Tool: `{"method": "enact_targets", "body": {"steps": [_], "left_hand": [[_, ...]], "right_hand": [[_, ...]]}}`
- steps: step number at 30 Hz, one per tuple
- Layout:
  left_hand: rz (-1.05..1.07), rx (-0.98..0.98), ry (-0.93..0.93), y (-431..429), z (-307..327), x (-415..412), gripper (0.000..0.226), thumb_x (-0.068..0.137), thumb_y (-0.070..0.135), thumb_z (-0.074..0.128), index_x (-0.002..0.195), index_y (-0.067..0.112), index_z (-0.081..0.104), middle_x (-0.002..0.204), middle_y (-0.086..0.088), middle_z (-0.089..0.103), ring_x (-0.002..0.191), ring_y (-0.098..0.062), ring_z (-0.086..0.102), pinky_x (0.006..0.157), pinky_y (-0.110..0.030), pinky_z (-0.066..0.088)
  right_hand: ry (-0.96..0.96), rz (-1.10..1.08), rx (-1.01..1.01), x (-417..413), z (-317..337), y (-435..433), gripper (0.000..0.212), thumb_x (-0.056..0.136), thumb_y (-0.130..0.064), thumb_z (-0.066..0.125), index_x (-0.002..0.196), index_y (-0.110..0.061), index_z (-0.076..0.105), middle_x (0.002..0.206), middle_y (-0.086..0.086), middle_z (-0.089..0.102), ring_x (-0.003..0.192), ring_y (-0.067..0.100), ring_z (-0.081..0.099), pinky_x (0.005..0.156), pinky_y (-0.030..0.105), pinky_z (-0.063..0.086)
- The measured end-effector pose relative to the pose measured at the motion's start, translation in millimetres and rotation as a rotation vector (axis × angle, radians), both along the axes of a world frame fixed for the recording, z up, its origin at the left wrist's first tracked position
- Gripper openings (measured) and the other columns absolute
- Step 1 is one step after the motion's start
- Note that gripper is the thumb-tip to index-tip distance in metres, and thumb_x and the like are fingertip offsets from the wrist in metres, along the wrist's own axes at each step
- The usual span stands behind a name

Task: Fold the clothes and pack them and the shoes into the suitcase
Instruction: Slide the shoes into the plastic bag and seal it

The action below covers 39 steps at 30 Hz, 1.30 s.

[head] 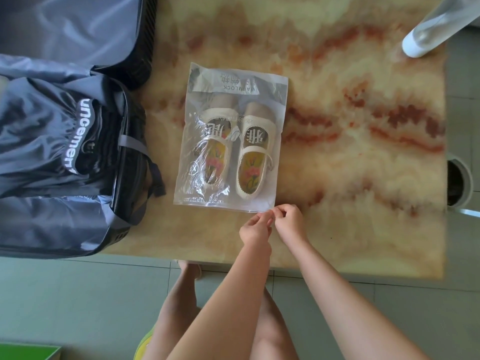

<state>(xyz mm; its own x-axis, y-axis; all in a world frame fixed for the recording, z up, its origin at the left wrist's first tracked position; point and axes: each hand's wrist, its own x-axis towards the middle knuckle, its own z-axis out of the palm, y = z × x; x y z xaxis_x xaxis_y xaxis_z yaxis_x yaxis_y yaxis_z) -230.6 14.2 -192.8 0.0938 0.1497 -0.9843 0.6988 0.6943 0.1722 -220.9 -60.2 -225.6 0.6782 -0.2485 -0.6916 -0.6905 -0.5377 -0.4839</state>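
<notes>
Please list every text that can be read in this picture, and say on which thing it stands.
"WARMLOCK": upside down, on the plastic bag, top strip.
"uncemen": white letters, cut off, on the dark garment in the suitcase.
Chinese characters on the bag and inside the shoes: too blurred to read.

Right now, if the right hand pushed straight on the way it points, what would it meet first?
The plastic bag, whose near corner the right hand now pinches; beyond that, probably the nearer shoe inside.
</notes>
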Motion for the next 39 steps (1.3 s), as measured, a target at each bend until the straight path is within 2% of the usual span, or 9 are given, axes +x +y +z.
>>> {"method": "enact_targets", "body": {"steps": [5, 11, 20, 24, 27, 31, 33, 35, 39], "left_hand": [[0.055, 0.103, 0.005, -13.0, -8.1, -5.6, 0.011, 0.080, 0.005, 0.074, 0.078, 0.010, 0.064, 0.078, -0.006, 0.067, 0.075, -0.017, 0.060, 0.072, -0.023, 0.051], [0.155, 0.162, -0.032, -15.2, -13.8, -8.4, 0.021, 0.079, 0.001, 0.074, 0.099, 0.000, 0.065, 0.084, -0.008, 0.069, 0.076, -0.017, 0.063, 0.071, -0.019, 0.052], [0.210, 0.282, -0.092, -1.3, -17.4, -12.2, 0.012, 0.080, -0.001, 0.072, 0.086, 0.006, 0.065, 0.080, -0.004, 0.066, 0.085, -0.019, 0.063, 0.084, -0.026, 0.050], [0.197, 0.308, -0.093, 12.1, -16.0, -16.1, 0.016, 0.079, 0.000, 0.074, 0.080, 0.012, 0.064, 0.082, -0.003, 0.066, 0.082, -0.017, 0.063, 0.087, -0.027, 0.050], [0.195, 0.315, -0.109, 21.1, -16.3, -18.0, 0.015, 0.078, 0.000, 0.074, 0.085, 0.009, 0.064, 0.083, -0.002, 0.067, 0.084, -0.017, 0.064, 0.088, -0.027, 0.050], [0.191, 0.240, -0.130, 29.9, -14.5, -20.8, 0.022, 0.081, 0.003, 0.073, 0.101, 0.001, 0.064, 0.083, -0.002, 0.065, 0.080, -0.014, 0.062, 0.088, -0.026, 0.052], [0.165, 0.201, -0.154, 34.5, -15.6, -23.0, 0.022, 0.081, 0.004, 0.073, 0.101, 0.000, 0.063, 0.081, -0.003, 0.064, 0.073, -0.011, 0.061, 0.083, -0.023, 0.054], [0.144, 0.190, -0.162, 39.4, -15.1, -25.4, 0.018, 0.080, 0.003, 0.073, 0.095, 0.002, 0.063, 0.079, -0.004, 0.064, 0.069, -0.011, 0.061, 0.076, -0.021, 0.054], [0.099, 0.157, -0.165, 44.0, -9.9, -25.1, 0.013, 0.080, 0.001, 0.073, 0.082, 0.009, 0.063, 0.074, -0.005, 0.065, 0.063, -0.014, 0.058, 0.060, -0.020, 0.051]], "right_hand": [[0.021, -0.013, -0.022, -2.6, -6.1, -10.4, 0.013, 0.094, -0.017, 0.052, 0.084, -0.015, 0.061, 0.102, 0.008, 0.061, 0.089, 0.026, 0.061, 0.079, 0.034, 0.049], [0.056, -0.018, -0.015, -3.1, -16.0, -31.5, 0.019, 0.094, -0.020, 0.052, 0.076, -0.025, 0.056, 0.099, 0.016, 0.063, 0.087, 0.034, 0.062, 0.078, 0.039, 0.050], [0.021, 0.008, -0.029, 1.2, -11.0, -30.6, 0.026, 0.094, -0.017, 0.052, 0.071, -0.030, 0.052, 0.104, 0.011, 0.058, 0.090, 0.034, 0.062, 0.082, 0.045, 0.051], [0.003, -0.014, -0.039, -1.8, -11.6, -29.9, 0.015, 0.096, -0.016, 0.051, 0.082, -0.019, 0.056, 0.105, 0.007, 0.051, 0.091, 0.035, 0.061, 0.085, 0.048, 0.050], [0.016, -0.073, -0.034, -5.9, -10.0, -29.0, 0.013, 0.097, -0.018, 0.050, 0.088, -0.013, 0.059, 0.102, 0.014, 0.060, 0.085, 0.031, 0.062, 0.074, 0.035, 0.049], [0.043, -0.434, 0.216, -23.4, 9.8, -16.7, 0.019, 0.098, -0.023, 0.053, 0.098, -0.006, 0.062, 0.072, 0.001, 0.058, 0.056, 0.011, 0.056, 0.050, 0.023, 0.040], [0.108, -0.679, 0.468, -32.3, 18.4, -4.7, 0.034, 0.095, -0.043, 0.051, 0.095, -0.011, 0.062, 0.070, -0.002, 0.059, 0.058, 0.012, 0.057, 0.051, 0.024, 0.040], [0.188, -0.679, 0.610, -35.2, 20.3, 14.4, 0.040, 0.091, -0.051, 0.051, 0.097, -0.013, 0.065, 0.076, -0.003, 0.064, 0.064, 0.012, 0.057, 0.054, 0.024, 0.039], [0.179, -0.660, 0.597, -31.7, 17.2, 56.4, 0.012, 0.086, -0.025, 0.068, 0.089, -0.013, 0.070, 0.076, 0.002, 0.062, 0.063, 0.010, 0.052, 0.051, 0.018, 0.037]]}}
